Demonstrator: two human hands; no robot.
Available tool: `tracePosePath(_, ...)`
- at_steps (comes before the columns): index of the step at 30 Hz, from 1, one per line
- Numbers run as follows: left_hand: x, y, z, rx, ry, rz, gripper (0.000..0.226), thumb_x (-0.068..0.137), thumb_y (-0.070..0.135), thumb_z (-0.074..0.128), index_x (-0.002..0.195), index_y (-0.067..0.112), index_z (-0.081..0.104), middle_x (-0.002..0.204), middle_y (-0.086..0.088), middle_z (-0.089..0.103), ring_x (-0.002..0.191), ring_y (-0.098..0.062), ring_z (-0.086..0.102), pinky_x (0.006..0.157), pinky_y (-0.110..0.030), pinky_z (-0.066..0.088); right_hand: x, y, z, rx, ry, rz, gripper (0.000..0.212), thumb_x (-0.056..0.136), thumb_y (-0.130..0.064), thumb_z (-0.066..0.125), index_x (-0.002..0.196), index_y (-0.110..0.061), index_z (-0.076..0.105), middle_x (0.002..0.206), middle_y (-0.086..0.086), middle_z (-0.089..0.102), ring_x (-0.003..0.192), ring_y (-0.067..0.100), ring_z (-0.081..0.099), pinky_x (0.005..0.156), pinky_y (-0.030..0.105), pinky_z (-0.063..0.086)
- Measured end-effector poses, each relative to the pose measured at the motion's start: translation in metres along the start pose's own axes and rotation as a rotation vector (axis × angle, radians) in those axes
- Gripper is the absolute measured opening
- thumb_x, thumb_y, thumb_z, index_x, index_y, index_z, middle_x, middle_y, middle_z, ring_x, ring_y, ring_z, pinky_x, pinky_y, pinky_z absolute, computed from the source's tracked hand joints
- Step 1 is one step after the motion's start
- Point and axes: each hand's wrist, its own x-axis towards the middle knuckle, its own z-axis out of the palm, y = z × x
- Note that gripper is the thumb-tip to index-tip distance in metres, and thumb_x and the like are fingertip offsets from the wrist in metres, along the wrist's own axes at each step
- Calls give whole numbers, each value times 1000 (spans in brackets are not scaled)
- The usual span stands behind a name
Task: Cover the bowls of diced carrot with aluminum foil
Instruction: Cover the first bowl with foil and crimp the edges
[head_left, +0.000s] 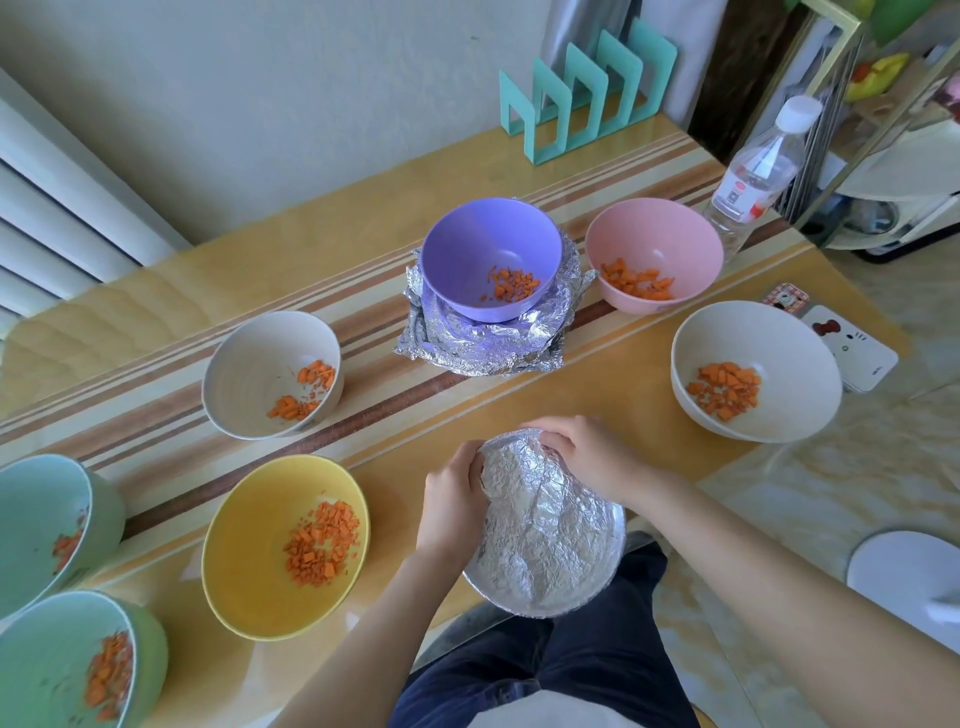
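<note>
Glossy striped wood of the table (519, 400) runs across your view; at lower left a smooth, round yellow bowl (244, 540) holds diced carrot (322, 540), uncovered; at lower centre your left hand (452, 499) curls round the foil-covered bowl (545, 535) at its left rim; your right hand (587, 457) pinches its crinkled far edge; you're crimping; next, likely, press the near rim snug.

From the foil-covered bowl (545, 525), bare surface (467, 410) lies open toward twelve o'clock, as far as the purple bowl (491, 260) on crumpled foil (467, 348). The yellow bowl (285, 545) blocks nine o'clock, the grey bowl (272, 374) ten o'clock and the white bowl (756, 371) two o'clock.
</note>
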Motion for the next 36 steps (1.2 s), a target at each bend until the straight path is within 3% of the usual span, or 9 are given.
tracePosePath(4, -1, 2, 0, -19, 42, -16, 30, 91, -3, 40, 99, 11, 65, 63, 15, 53, 57, -5, 48, 55, -10, 33, -8, 13, -3, 137, 68, 42, 31, 100, -16, 41, 124, -21, 60, 107, 0, 69, 68, 14, 57, 61, 21, 42)
tracePosePath(8, -3, 4, 4, -43, 66, -30, 31, 93, -1, 41, 105, 13, 66, 72, 10, 58, 66, -13, 52, 58, -5, 35, -10, 19, 8, 100, 166, 48, 30, 99, -15, 42, 118, -26, 63, 96, 17, 70, 68, 34, 60, 57, 32, 40)
tracePosePath(12, -3, 0, 4, -60, 61, -35, 27, 96, 6, 41, 105, 14, 65, 77, 9, 60, 73, -15, 54, 61, -17, 32, -15, 11, 2, 7, 140, 62, 32, 102, -15, 36, 128, -16, 55, 65, -10, 54, 50, -1, 52, 50, 17, 36)
tracePosePath(15, -2, -2, 2, -82, 39, -6, 25, 96, 13, 45, 113, 15, 62, 100, 8, 61, 95, -9, 55, 78, -14, 34, -25, 7, 3, 15, 149, 64, 36, 103, -19, 32, 135, -13, 46, 66, -22, 32, 55, -19, 46, 55, 9, 38)
tracePosePath(19, 14, 4, -2, -81, -88, 56, 28, 96, 21, 49, 122, 22, 59, 116, 15, 57, 105, 2, 48, 86, -8, 30, -25, 10, 9, 43, 207, 74, 35, 103, -19, 31, 132, -12, 49, 68, -17, 42, 51, -4, 47, 54, 10, 39)
tracePosePath(22, 27, 6, 0, -12, -163, 90, 27, 95, 12, 47, 111, 23, 66, 102, 10, 68, 96, -8, 60, 79, -13, 38, -23, 15, 10, -19, 193, 82, 34, 102, -11, 35, 132, -9, 49, 99, 5, 65, 62, -2, 42, 55, 7, 38)
tracePosePath(24, 31, 5, 2, 38, -152, 110, 27, 95, 9, 47, 106, 20, 68, 96, 5, 71, 90, -16, 62, 74, -17, 39, -20, 18, 8, -102, 137, 99, 35, 100, -4, 36, 133, -7, 48, 118, 13, 63, 76, 10, 56, 56, 12, 39)
tracePosePath(29, 28, 4, 3, 79, -112, 140, 25, 96, 12, 46, 108, 20, 67, 94, 0, 72, 86, -21, 63, 72, -19, 39, -6, 3, -4, -257, -5, 22, 44, 99, -3, 35, 142, -15, 37, 132, 8, 54, 116, 25, 53, 91, 36, 45)
tracePosePath(36, 22, 0, 2, 32, -121, 51, 19, 98, 20, 43, 108, 18, 59, 83, 2, 66, 78, -21, 57, 63, -19, 31, 10, -6, 0, -297, -5, -77, 48, 90, 10, 40, 129, -15, 55, 109, 12, 67, 98, 27, 62, 79, 34, 49)
